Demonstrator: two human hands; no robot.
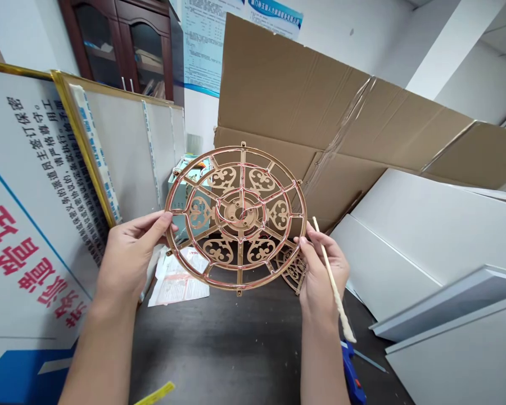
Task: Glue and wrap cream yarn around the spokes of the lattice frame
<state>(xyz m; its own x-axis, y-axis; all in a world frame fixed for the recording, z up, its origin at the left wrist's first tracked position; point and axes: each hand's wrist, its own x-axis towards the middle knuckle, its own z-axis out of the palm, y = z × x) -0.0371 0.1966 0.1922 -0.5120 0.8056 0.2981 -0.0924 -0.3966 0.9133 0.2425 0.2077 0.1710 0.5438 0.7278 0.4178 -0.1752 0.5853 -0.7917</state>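
A round, gold-brown openwork frame [239, 277] with scroll ornaments is held up above the dark table, its face toward me. Red and clear wires run along its rings and spokes and gather at the hub. My left hand [129, 253] pinches the left rim between thumb and fingers. On the opposite side my right hand [322, 264] grips the right rim. A thin pale stick [332, 275] with a whitish, lumpy lower end is also tucked between the fingers of that hand. Behind the frame, a similar ornamental piece [294, 267] lies on the table, partly hidden.
The dark table [219, 349] carries a printed paper [179, 281], a light-green box [177, 188], a blue glue gun [352, 374] and a yellow strip [156, 394]. Cardboard [287, 84] rises behind. White panels [388, 242] stand right; large signboards [29, 197] stand left.
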